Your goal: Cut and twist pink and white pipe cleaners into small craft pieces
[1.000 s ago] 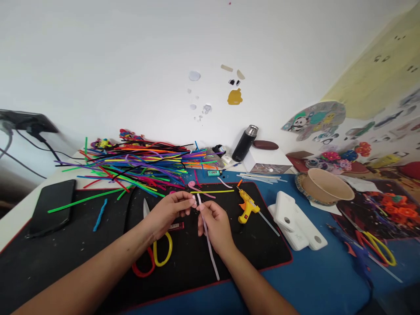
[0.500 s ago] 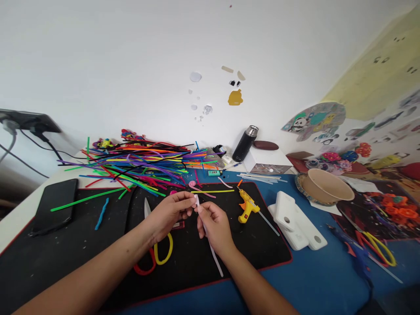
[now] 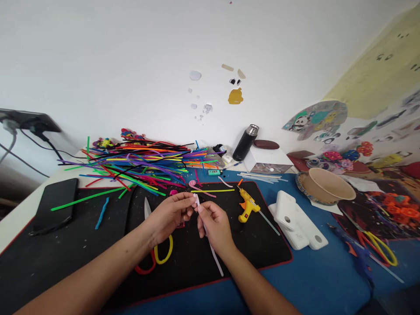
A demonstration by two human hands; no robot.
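Between my two hands is a pale pipe cleaner, its long tail hanging down toward the front of the black mat. My left hand pinches its upper tip between thumb and fingers. Just below that, my right hand is closed on the same strip. Scissors with red and yellow handles lie partly under my left wrist. Beyond my fingertips rest a yellow pipe cleaner and a pink coiled one.
A yellow glue gun lies right of my hands, beside stacked white power banks. Many coloured pipe cleaners pile up at the back left. A phone is at the left, a black flask by the wall, a beige bowl at the right.
Both hands keep nearly the same grip on the pale pipe cleaner. Only a very slight shift of the view shows.
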